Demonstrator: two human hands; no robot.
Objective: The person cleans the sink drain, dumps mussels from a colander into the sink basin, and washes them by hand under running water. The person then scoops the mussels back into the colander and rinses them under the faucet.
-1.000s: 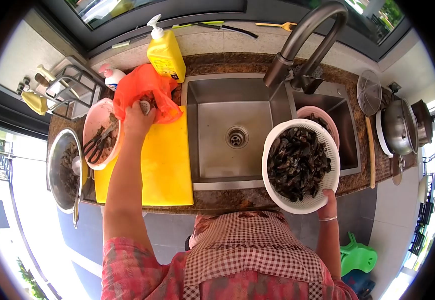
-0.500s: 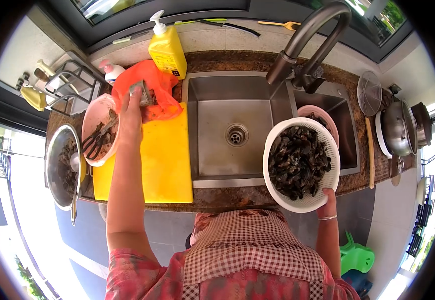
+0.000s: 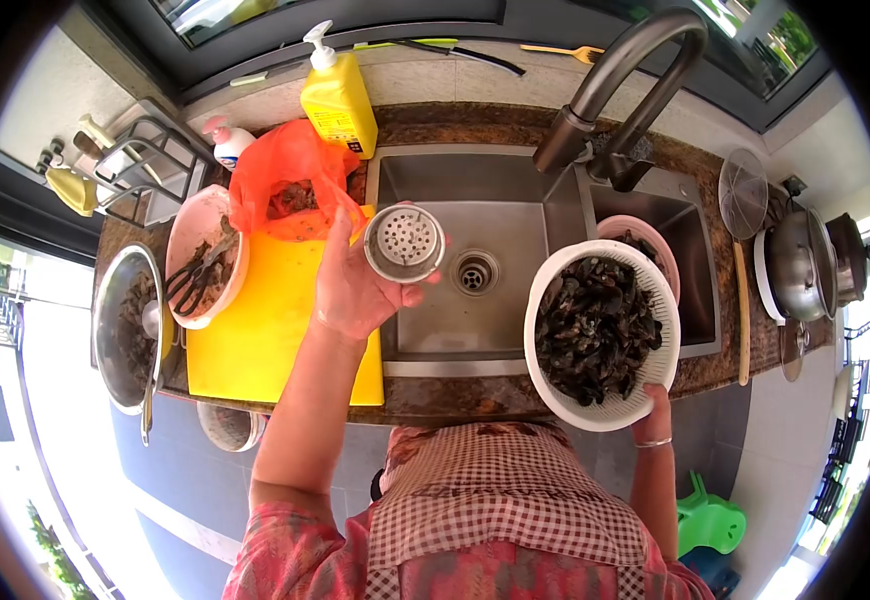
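Metal strainer (image 3: 404,243), in left hand (image 3: 350,290), moved from bag (image 3: 295,155) toward sink (image 3: 515,240)

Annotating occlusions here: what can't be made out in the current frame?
Right hand, head view: most fingers hidden by the white basket.
Pink bowl in the small sink, head view: near part hidden by that basket.
Contents of the red bag, head view: too small to identify.

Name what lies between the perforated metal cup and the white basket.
In the head view, part of the large sink basin, with its drain, shows between the perforated metal cup and the white basket.
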